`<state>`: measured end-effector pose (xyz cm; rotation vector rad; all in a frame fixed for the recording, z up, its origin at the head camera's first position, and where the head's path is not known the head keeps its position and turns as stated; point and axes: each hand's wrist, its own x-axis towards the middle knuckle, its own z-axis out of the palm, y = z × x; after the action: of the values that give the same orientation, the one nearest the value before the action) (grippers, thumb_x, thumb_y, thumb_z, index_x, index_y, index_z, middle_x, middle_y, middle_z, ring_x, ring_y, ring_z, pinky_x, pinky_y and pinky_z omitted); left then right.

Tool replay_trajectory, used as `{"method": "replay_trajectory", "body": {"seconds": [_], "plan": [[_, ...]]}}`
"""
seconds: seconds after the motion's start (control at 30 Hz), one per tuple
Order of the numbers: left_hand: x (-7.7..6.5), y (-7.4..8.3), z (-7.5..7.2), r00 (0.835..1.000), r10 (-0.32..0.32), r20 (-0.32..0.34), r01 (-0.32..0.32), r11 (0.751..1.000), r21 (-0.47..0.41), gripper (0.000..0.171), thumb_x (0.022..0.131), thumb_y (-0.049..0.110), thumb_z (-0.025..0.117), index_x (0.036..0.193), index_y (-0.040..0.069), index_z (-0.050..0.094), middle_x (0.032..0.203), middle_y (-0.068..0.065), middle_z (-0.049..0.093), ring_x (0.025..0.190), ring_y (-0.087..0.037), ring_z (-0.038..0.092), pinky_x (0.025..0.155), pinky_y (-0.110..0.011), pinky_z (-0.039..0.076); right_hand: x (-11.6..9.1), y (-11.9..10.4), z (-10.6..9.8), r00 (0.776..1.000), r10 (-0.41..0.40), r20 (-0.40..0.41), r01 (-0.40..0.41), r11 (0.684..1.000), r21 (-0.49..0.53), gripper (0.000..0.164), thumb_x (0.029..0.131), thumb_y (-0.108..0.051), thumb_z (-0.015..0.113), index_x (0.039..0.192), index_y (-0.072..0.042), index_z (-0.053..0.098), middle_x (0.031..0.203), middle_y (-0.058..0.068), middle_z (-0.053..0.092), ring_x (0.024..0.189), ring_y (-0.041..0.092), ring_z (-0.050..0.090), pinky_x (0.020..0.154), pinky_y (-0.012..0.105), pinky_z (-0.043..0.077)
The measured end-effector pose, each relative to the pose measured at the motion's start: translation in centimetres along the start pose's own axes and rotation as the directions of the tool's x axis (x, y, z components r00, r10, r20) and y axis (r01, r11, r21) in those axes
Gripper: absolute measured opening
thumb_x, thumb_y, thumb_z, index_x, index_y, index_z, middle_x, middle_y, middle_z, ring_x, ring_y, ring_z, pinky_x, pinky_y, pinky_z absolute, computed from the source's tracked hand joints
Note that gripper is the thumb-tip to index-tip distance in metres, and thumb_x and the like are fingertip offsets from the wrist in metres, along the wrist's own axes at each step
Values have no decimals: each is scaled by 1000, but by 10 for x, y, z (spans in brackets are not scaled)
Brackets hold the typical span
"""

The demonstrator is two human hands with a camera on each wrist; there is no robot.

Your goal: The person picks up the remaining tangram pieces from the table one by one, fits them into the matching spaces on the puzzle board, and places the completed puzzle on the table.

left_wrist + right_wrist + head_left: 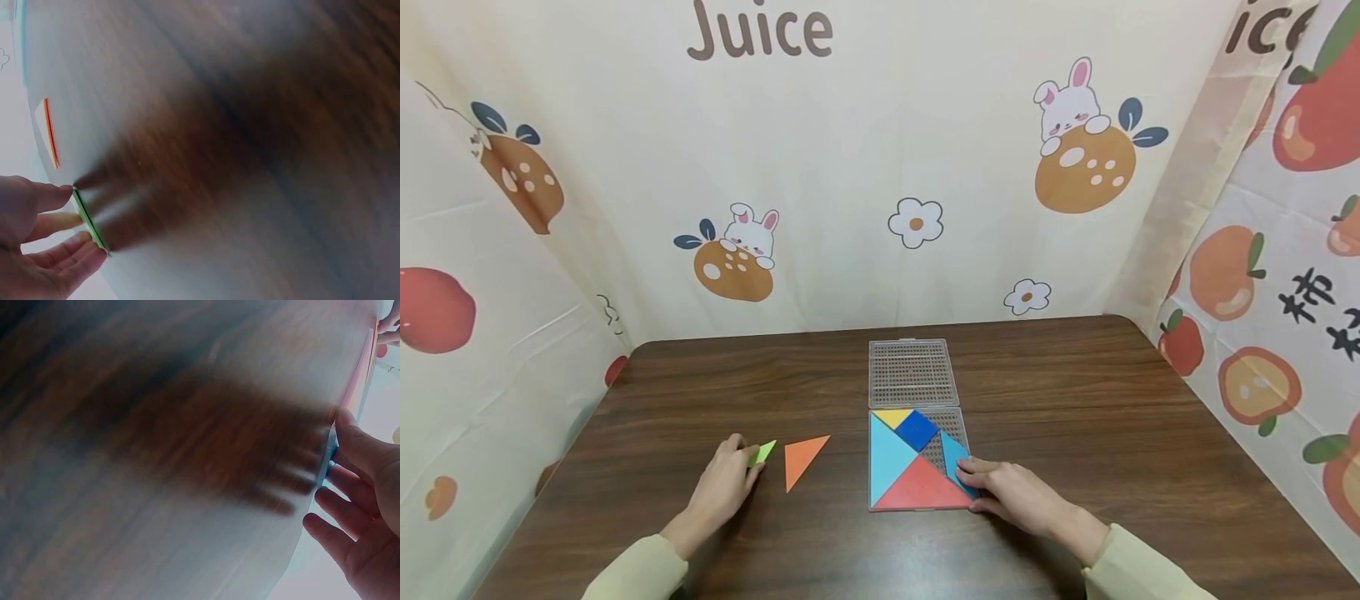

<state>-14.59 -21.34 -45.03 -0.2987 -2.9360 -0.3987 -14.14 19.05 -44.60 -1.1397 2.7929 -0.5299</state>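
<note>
On the left of the table, my left hand (722,482) pinches a light green triangle tangram piece (764,452) between thumb and fingers. In the left wrist view the green piece (89,219) appears edge-on at the fingertips. An orange triangle (803,458) lies just right of that hand. My right hand (1015,493) holds a blue four-sided tangram piece (953,457) by its outer side, at the right edge of the clear tray (931,454). Within the tray sit a light blue triangle (889,458), a red triangle (922,487), a dark blue square (917,430) and a yellow piece (892,417).
The tray's dotted clear lid (912,373) lies folded open behind it on the brown wooden table (1045,383). A printed cloth curtain (850,167) stands along the back and both sides.
</note>
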Motion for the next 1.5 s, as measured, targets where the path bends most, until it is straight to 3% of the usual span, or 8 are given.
{"method": "replay_trajectory", "body": {"seconds": [0.3, 0.6, 0.83, 0.97, 1.13, 1.33, 1.5], "plan": [[-1, -6, 0, 993, 117, -17, -117, 993, -19, 23, 77, -3, 65, 99, -7, 63, 92, -13, 50, 83, -26, 50, 64, -34, 46, 1, -1, -1, 1000, 0, -1, 0, 1000, -9, 41, 80, -19, 66, 116, -2, 58, 121, 13, 53, 109, 26, 51, 78, 38, 47], [2, -17, -6, 983, 162, 84, -157, 985, -64, 32, 76, -17, 55, 106, -6, 61, 105, -15, 51, 93, -28, 52, 71, -35, 47, 0, 0, -1, 1000, 1, 2, -1, 1000, -4, 41, 80, -20, 65, 116, -2, 58, 121, 13, 53, 109, 25, 51, 79, 38, 46], [7, -27, -8, 969, 236, 75, -229, 970, -83, 33, 73, -19, 58, 101, -5, 64, 106, -16, 53, 95, -30, 53, 72, -37, 47, 0, 0, 0, 1000, -1, -3, 1, 1000, -7, 41, 80, -20, 65, 116, -2, 58, 121, 12, 53, 109, 25, 51, 78, 38, 47], [9, -27, -9, 981, 185, 51, -177, 975, -134, 29, 74, -16, 60, 101, -6, 63, 104, -17, 53, 90, -29, 56, 69, -34, 48, 0, 0, 0, 1000, -3, -3, 3, 1000, -9, 41, 80, -20, 66, 116, -2, 58, 121, 12, 53, 109, 25, 51, 78, 38, 47], [9, -21, -11, 999, 38, 3, -37, 990, -135, 22, 80, 2, 63, 99, -9, 61, 96, -18, 56, 82, -28, 57, 64, -36, 48, 0, 0, 0, 1000, -2, -2, 2, 1000, -15, 41, 80, -20, 66, 116, -3, 59, 120, 12, 54, 109, 25, 51, 78, 38, 47], [9, -14, -11, 992, -125, 12, 126, 989, -82, 42, 79, 27, 66, 95, -11, 58, 85, -16, 54, 72, -26, 52, 58, -37, 45, 0, 0, 0, 1000, -8, -5, 7, 1000, -22, 41, 80, -21, 66, 115, -3, 59, 120, 12, 54, 109, 25, 51, 79, 38, 46], [12, -10, -8, 984, -175, 22, 176, 984, -40, 53, 76, 37, 67, 90, -13, 53, 77, -16, 49, 65, -25, 48, 51, -34, 43, 0, 0, 0, 1000, -23, -18, 22, 1000, -20, 42, 79, -20, 66, 115, -2, 58, 120, 13, 54, 109, 25, 51, 78, 38, 47]]}}
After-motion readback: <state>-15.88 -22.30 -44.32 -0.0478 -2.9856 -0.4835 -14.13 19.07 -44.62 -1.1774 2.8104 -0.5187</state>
